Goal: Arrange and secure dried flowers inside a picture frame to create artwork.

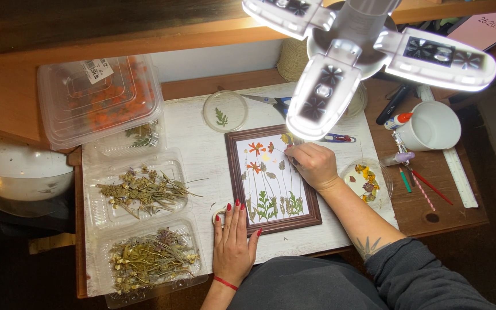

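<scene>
A dark wooden picture frame (233, 172) lies on the white board, filled with pressed orange flowers and green leaves on white paper. My right hand (314, 165) rests on the frame's upper right part with fingers curled, pinching something small that I cannot make out. My left hand (235, 236) lies flat with fingers together on the frame's lower left corner, beside a small ring of tape (219, 216). It holds nothing.
Clear plastic trays of dried plants (144, 189) (150, 258) sit at the left, with a lidded box of orange petals (101, 97) behind. A glass dish with a leaf (225, 111), scissors (271, 101), a dish of petals (365, 182), a white mug (434, 126), pencils, a ruler and a lamp head (368, 40) surround the frame.
</scene>
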